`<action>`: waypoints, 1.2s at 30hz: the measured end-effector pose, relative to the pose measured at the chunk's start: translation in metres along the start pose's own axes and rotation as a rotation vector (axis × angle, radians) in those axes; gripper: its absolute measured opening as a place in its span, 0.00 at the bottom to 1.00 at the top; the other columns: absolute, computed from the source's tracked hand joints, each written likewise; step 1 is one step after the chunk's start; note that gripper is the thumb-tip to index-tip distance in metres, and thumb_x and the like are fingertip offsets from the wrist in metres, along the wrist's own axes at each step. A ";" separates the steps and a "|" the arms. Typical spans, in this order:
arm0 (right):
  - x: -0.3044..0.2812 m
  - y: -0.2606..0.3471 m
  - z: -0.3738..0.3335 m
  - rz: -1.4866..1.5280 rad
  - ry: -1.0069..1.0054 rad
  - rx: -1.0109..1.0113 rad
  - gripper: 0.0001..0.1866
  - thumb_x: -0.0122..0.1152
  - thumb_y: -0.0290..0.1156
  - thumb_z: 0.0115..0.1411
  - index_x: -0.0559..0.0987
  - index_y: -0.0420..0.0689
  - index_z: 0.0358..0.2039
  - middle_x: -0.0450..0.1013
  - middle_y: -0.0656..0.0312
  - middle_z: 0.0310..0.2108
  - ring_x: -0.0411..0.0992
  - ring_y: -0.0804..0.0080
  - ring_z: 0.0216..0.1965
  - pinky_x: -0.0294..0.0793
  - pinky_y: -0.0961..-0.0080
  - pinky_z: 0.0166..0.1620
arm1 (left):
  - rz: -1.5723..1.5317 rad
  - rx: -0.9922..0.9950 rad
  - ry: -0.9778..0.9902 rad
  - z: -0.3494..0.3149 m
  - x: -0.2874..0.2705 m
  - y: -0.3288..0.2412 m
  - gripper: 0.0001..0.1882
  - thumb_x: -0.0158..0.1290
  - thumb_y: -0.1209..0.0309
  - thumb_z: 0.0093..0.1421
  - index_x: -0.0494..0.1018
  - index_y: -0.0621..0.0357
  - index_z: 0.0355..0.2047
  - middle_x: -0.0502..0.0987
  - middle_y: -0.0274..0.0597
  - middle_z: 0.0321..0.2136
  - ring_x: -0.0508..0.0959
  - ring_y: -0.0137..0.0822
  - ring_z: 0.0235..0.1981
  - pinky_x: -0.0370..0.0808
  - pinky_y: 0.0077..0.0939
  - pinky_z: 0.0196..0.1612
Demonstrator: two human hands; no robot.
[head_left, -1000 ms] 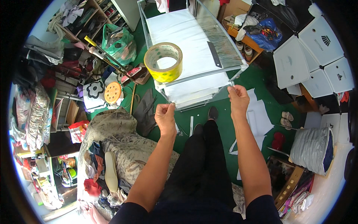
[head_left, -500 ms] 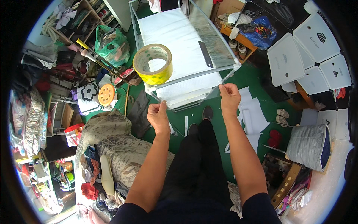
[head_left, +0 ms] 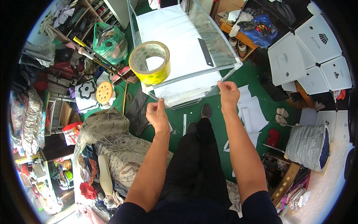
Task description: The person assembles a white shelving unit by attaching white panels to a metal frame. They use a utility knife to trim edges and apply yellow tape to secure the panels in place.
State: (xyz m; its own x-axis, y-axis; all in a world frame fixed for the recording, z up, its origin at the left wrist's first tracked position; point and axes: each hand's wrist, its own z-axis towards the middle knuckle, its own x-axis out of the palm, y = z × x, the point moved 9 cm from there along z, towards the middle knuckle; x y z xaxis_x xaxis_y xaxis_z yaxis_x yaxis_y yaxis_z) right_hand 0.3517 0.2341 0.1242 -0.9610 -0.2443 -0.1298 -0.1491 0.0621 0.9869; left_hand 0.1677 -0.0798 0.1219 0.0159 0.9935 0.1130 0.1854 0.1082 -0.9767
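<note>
My left hand [head_left: 158, 114] is pinched at the near left corner of a clear plastic film [head_left: 212, 92] that hangs at the front of a frame rack. My right hand [head_left: 229, 95] pinches the film's near right corner, its fingertips just below a joint. Grey tubes [head_left: 194, 75] make up the rack, with white sheets [head_left: 164, 26] lying across its top. On its near left part stands a large roll of yellow tape [head_left: 151, 76]. A dark flat blade-like strip [head_left: 205, 52] lies on the sheets toward the right.
White paper or fabric pieces [head_left: 250, 112] lie on the green floor at right. A camouflage cloth [head_left: 112, 134] heaps at left, near a green plastic bag [head_left: 109, 43]. White cabinet panels [head_left: 317, 39] stand at far right, above a silver quilted basket [head_left: 306, 145].
The view has shifted slightly, so the rack and tape roll sit a little farther left. Both hands keep their pinch at the film's corners, barely moved.
</note>
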 end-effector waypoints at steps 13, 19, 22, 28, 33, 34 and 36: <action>0.002 -0.003 0.002 0.025 0.008 0.024 0.11 0.76 0.29 0.56 0.80 0.40 0.31 0.72 0.71 0.25 0.66 0.85 0.26 0.65 0.83 0.29 | 0.022 -0.013 0.012 0.002 0.001 0.006 0.17 0.61 0.70 0.66 0.66 0.53 0.23 0.65 0.26 0.18 0.60 0.20 0.20 0.59 0.22 0.25; 0.003 -0.005 0.002 0.038 0.008 0.018 0.11 0.76 0.31 0.58 0.79 0.42 0.31 0.72 0.70 0.25 0.66 0.83 0.23 0.66 0.82 0.27 | 0.009 0.014 0.019 0.005 0.000 0.009 0.16 0.61 0.70 0.66 0.67 0.54 0.23 0.68 0.27 0.17 0.62 0.19 0.20 0.60 0.20 0.25; 0.002 -0.006 0.001 0.036 0.005 0.017 0.11 0.75 0.31 0.58 0.79 0.42 0.31 0.72 0.70 0.25 0.66 0.83 0.23 0.65 0.82 0.27 | -0.008 -0.022 0.035 0.005 0.000 0.010 0.15 0.60 0.72 0.65 0.68 0.57 0.24 0.76 0.34 0.22 0.67 0.20 0.23 0.66 0.20 0.31; 0.002 -0.011 0.001 0.056 0.005 0.042 0.12 0.75 0.32 0.58 0.79 0.42 0.31 0.72 0.70 0.25 0.66 0.83 0.23 0.65 0.82 0.27 | -0.039 -0.045 0.058 0.003 0.003 0.007 0.14 0.60 0.73 0.65 0.68 0.58 0.24 0.81 0.39 0.25 0.71 0.21 0.25 0.69 0.20 0.35; 0.003 -0.011 0.000 0.041 -0.004 0.068 0.12 0.76 0.33 0.58 0.79 0.42 0.31 0.72 0.70 0.25 0.66 0.82 0.24 0.65 0.82 0.28 | -0.043 -0.079 0.049 0.004 0.004 0.009 0.17 0.59 0.72 0.66 0.65 0.53 0.23 0.74 0.35 0.21 0.69 0.22 0.23 0.66 0.23 0.29; 0.003 -0.012 0.000 0.046 0.002 0.082 0.12 0.76 0.33 0.58 0.79 0.42 0.30 0.72 0.70 0.25 0.66 0.82 0.24 0.65 0.82 0.28 | -0.047 -0.088 0.054 0.005 0.004 0.011 0.17 0.59 0.72 0.66 0.65 0.52 0.23 0.75 0.36 0.21 0.70 0.22 0.24 0.67 0.24 0.29; 0.002 -0.011 0.000 0.044 0.000 0.089 0.13 0.76 0.33 0.57 0.79 0.41 0.30 0.72 0.70 0.24 0.65 0.83 0.24 0.65 0.81 0.27 | -0.065 -0.101 0.059 0.006 0.003 0.015 0.17 0.59 0.73 0.67 0.64 0.52 0.23 0.76 0.38 0.22 0.71 0.23 0.24 0.68 0.25 0.30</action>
State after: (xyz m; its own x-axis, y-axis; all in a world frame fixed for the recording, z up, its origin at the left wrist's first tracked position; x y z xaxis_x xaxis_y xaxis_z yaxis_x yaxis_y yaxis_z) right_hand 0.3516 0.2330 0.1127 -0.9671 -0.2392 -0.0870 -0.1272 0.1583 0.9792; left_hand 0.1649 -0.0748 0.1065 0.0576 0.9803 0.1887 0.2856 0.1649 -0.9441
